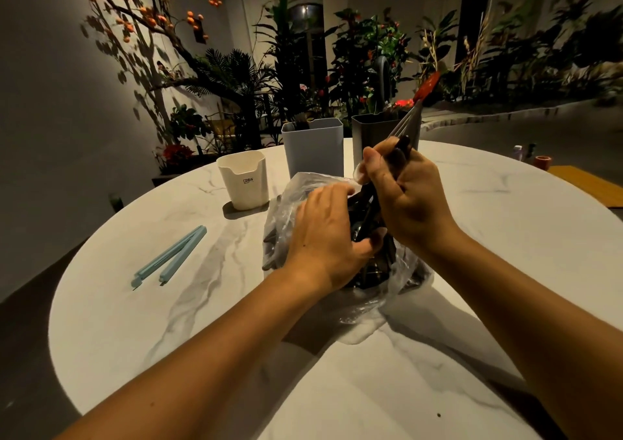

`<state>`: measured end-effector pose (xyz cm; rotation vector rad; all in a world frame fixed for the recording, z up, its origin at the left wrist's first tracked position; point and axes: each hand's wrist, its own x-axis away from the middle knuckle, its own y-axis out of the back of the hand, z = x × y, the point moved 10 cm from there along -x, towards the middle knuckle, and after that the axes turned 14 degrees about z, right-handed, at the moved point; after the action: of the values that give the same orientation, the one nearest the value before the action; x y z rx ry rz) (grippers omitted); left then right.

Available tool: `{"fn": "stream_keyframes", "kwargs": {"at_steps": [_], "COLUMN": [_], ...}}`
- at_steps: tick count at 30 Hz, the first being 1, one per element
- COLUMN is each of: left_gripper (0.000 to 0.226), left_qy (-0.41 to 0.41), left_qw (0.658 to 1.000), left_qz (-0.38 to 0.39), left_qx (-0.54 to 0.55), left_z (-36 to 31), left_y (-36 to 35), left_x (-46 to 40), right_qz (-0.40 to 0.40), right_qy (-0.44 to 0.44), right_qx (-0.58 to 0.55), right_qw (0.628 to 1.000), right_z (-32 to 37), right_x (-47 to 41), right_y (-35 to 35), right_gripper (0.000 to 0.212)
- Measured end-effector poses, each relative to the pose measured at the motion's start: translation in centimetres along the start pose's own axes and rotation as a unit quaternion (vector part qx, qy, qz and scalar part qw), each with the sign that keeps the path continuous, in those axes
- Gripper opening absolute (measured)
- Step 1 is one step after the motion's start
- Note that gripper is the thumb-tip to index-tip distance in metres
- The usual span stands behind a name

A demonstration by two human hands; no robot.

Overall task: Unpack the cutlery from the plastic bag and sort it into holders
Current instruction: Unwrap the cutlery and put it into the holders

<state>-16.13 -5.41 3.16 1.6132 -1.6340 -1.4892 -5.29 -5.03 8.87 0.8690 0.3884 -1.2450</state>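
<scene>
A clear plastic bag (381, 301) full of dark cutlery lies in the middle of the white marble table (505, 271). My left hand (323, 237) grips the bag and the cutlery bundle from the left side. My right hand (404, 197) is curled round a dark handle and lifts a metal fork (406, 123) out of the bag, its tines pointing up and away. Behind the bag stand three holders: a cream one (244, 180) at the left, a light blue-grey one (313, 146) in the middle, and a dark grey one (374, 136) partly hidden by my right hand.
A light blue bag clip (172, 257) lies open on the table at the left. A red-tipped utensil (426, 86) sticks up from the dark grey holder. Small bottles (526, 151) and a yellow board (586, 183) sit at the far right. Plants fill the background.
</scene>
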Motion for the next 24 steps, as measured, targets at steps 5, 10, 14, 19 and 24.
{"fn": "stream_keyframes", "kwargs": {"at_steps": [5, 10, 14, 19, 24], "left_gripper": [0.045, 0.032, 0.039, 0.049, 0.031], "left_qy": [-0.003, -0.001, -0.027, -0.039, -0.049], "left_qw": [1.0, 0.997, 0.991, 0.985, 0.978], "left_qz": [0.006, 0.039, 0.039, 0.046, 0.05], "left_qx": [-0.002, 0.071, 0.124, 0.164, 0.198], "left_z": [-1.4, -1.4, -2.2, -2.3, -2.2], "left_y": [0.5, -0.5, -0.1, 1.0, 2.4], "left_x": [-0.5, -0.9, -0.8, -1.6, -2.2], "right_qz": [-0.024, -0.019, -0.016, -0.025, -0.035], "right_qy": [-0.021, -0.05, -0.05, -0.063, -0.069], "right_qx": [0.013, 0.014, -0.013, -0.063, -0.099], "right_qw": [0.999, 0.998, 0.999, 0.996, 0.992], "right_z": [0.2, 0.2, 0.8, 1.2, 1.6], "right_x": [-0.5, -0.7, -0.9, -1.8, -2.7], "right_y": [1.6, 2.1, 2.7, 3.0, 2.9], "right_gripper": [0.027, 0.032, 0.03, 0.032, 0.033]}}
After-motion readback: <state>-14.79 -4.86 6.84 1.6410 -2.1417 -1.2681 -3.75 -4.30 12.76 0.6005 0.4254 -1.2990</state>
